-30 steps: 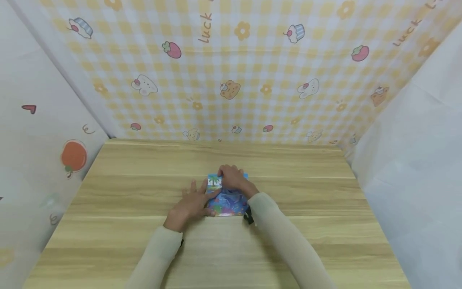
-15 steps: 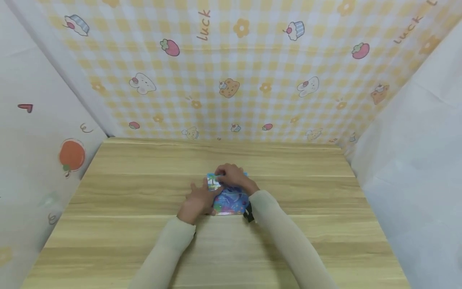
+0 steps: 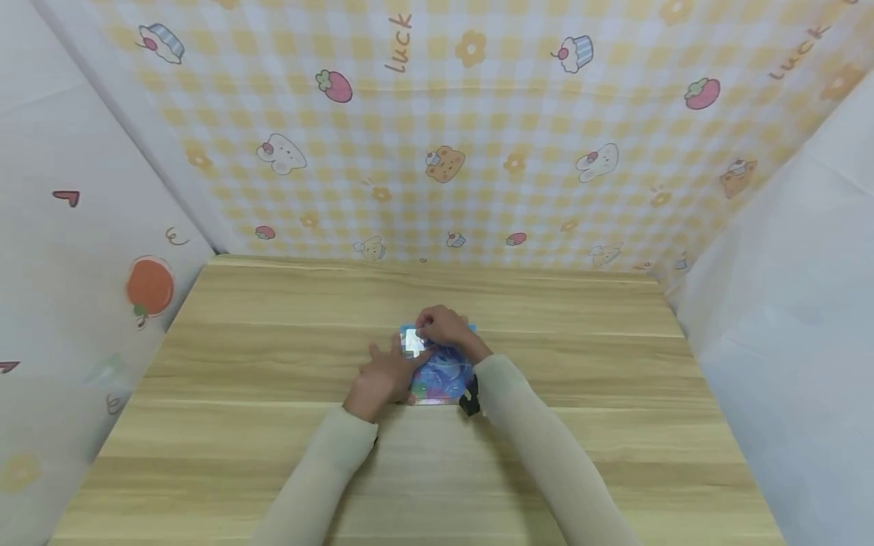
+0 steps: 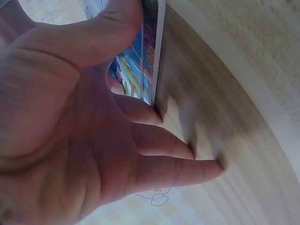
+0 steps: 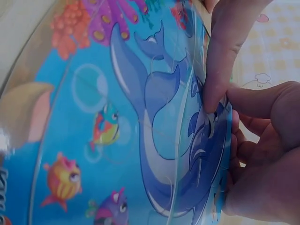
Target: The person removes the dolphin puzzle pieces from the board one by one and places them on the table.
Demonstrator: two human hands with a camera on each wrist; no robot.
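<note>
A blue picture puzzle [image 3: 437, 383] lies flat on the table, printed with dolphins, fish and coral. Creases and bright glare show on its clear plastic wrap [image 5: 180, 140]. Its cut lines are visible in the right wrist view. My left hand [image 3: 385, 375] is spread across the puzzle's left edge; in the left wrist view the thumb overlaps the board and the straight outer fingers [image 4: 183, 171] rest on the wood. The right hand [image 3: 447, 327] curls over the far edge, thumb and finger pinched together at the wrap; what lies between those fingertips is mostly hidden.
The wood-grain table [image 3: 273, 334] spreads around the puzzle on all sides. A yellow checked cloth [image 3: 444, 98] with cartoon prints hangs behind, and pale sheets [image 3: 785, 265] stand at both sides. A small black device [image 3: 470, 398] sits under my right wrist.
My left hand has shifted right, further over the puzzle. The right fingertips have drawn up slightly and pinched together, and glare now covers the palm-tree corner. The puzzle stays in place.
</note>
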